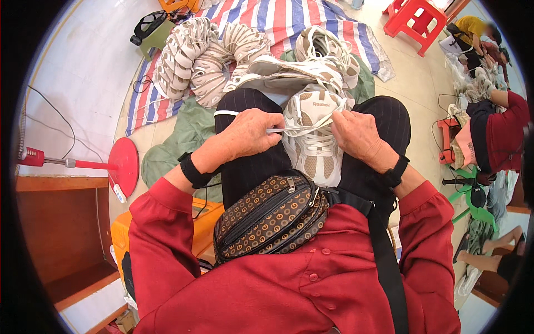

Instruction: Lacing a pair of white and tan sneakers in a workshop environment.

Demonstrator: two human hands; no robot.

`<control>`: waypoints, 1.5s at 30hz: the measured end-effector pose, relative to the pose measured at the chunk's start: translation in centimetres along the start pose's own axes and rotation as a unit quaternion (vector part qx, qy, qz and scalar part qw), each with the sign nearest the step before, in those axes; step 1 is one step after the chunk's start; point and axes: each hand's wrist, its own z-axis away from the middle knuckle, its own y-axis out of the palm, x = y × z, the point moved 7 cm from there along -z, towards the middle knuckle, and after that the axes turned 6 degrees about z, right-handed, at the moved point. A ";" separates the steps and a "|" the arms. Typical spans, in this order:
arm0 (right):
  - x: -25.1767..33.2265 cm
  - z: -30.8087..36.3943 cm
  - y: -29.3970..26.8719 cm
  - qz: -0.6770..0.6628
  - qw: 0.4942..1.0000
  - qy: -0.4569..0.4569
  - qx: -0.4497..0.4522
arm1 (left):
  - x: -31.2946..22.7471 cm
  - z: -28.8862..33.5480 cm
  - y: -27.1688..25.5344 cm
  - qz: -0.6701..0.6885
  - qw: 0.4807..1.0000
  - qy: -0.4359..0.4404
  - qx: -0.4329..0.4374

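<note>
At frame centre, shoe (pixel 311 139): white and tan, mesh-panelled, resting on dark-trousered knees.
Left hand (pixel 247 133): fingers pinching flat white lace (pixel 289 129).
Right hand (pixel 359 133): fingers pressed on lace.

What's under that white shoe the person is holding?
The white shoe rests between the person's knees, on dark striped trousers. Left hand and right hand pull its white lace. The shoe's sole and whatever lies beneath are hidden.

Pale tiled floor (pixel 89 72); striped sheet (pixel 289 16) spread over it, green cloth (pixel 183 133) alongside; heap of white shoes (pixel 206 55) on the sheet; red stool (pixel 414 19) beyond.
</note>
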 end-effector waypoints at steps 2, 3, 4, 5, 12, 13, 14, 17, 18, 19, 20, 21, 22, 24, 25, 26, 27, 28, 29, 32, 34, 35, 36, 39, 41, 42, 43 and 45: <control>0.0 0.2 -0.1 0.019 1.000 0.011 -0.012 | -0.4 0.2 0.1 -0.012 1.000 -0.006 0.007; 0.1 0.3 -0.1 0.020 1.000 0.010 -0.012 | -0.6 0.3 0.1 -0.025 1.000 -0.012 0.012; 0.2 0.3 -0.1 0.021 1.000 0.018 -0.009 | -0.3 0.4 0.4 -0.024 1.000 -0.012 0.011; 0.3 0.5 -0.1 0.023 0.999 0.026 -0.006 | -0.1 0.6 0.9 0.027 1.000 0.015 0.007; 1.0 2.1 -0.3 -0.050 0.996 0.066 0.030 | -1.3 1.2 1.8 0.503 0.837 -0.186 0.110; 1.0 2.3 -0.3 -0.065 0.995 0.076 0.024 | -1.2 1.4 2.1 0.554 0.800 -0.196 0.124; 0.9 2.3 -0.2 -0.079 0.993 0.086 0.019 | -1.2 1.7 2.4 0.602 0.760 -0.204 0.136; 1.0 2.3 0.1 -0.047 0.996 0.076 0.023 | -1.1 2.9 2.0 0.629 0.740 -0.205 0.124; 0.9 2.5 0.2 -0.045 0.996 0.077 0.025 | -1.2 3.2 1.9 0.630 0.739 -0.204 0.125; 1.0 2.6 0.3 -0.017 0.998 0.059 0.027 | -1.3 3.7 1.8 0.645 0.724 -0.210 0.126; 1.0 2.6 0.4 0.011 0.999 0.041 0.030 | -1.5 4.1 1.7 0.660 0.709 -0.217 0.126; 0.9 2.6 0.5 0.011 0.999 0.040 0.030 | -1.6 4.4 1.5 0.665 0.705 -0.214 0.123; 0.9 2.6 0.8 0.030 0.998 0.031 0.041 | -1.8 4.8 1.2 0.665 0.705 -0.215 0.121; 1.0 2.5 1.1 0.048 0.997 0.021 0.051 | -2.0 5.1 0.4 0.683 0.698 -0.195 0.093; 1.0 2.4 1.3 0.044 0.997 0.017 0.054 | -2.1 5.2 0.3 0.688 0.695 -0.188 0.085; 0.9 2.4 1.4 0.039 0.997 0.015 0.057 | -2.1 5.2 0.2 0.688 0.696 -0.188 0.085; 0.8 2.3 1.4 0.040 0.997 0.016 0.057 | -2.0 5.0 -0.4 0.684 0.705 -0.178 0.062; 0.7 2.3 1.5 0.014 0.998 0.011 0.068 | -1.9 4.8 -1.0 0.679 0.714 -0.168 0.041; 0.6 2.3 1.6 -0.012 0.997 0.007 0.078 | -1.6 4.7 -2.1 0.684 0.710 -0.169 0.008; -0.9 2.7 1.3 -0.068 0.993 0.063 0.070 | 0.5 4.3 -4.6 0.631 0.760 -0.150 -0.035; -1.8 2.3 0.7 -0.084 0.992 0.083 0.053 | 3.3 4.4 -5.2 0.578 0.789 -0.197 -0.065; -2.4 1.9 -0.1 -0.129 0.985 0.115 0.021 | 5.1 4.6 -5.4 0.523 0.812 -0.241 -0.092; -3.1 1.7 -0.8 -0.173 0.973 0.150 -0.010 | 6.0 4.3 -5.6 0.523 0.813 -0.241 -0.090; -2.8 0.8 -1.5 -0.217 0.964 0.156 0.010 | 7.0 2.4 -7.2 0.212 0.958 -0.171 -0.093; -2.1 0.6 -0.9 -0.237 0.957 0.160 0.049 | 6.6 1.5 -7.9 0.066 0.984 -0.100 -0.129; -1.2 0.5 -0.8 -0.213 0.971 0.102 0.042 | 5.4 1.1 -8.4 -0.083 0.983 -0.023 -0.160; -0.3 0.5 -0.8 -0.189 0.980 0.043 0.035 | 5.8 1.0 -8.3 -0.084 0.983 -0.023 -0.160; -0.3 0.6 0.2 -0.174 0.983 0.040 0.051 | 6.0 1.3 -9.2 -0.157 0.958 -0.038 -0.237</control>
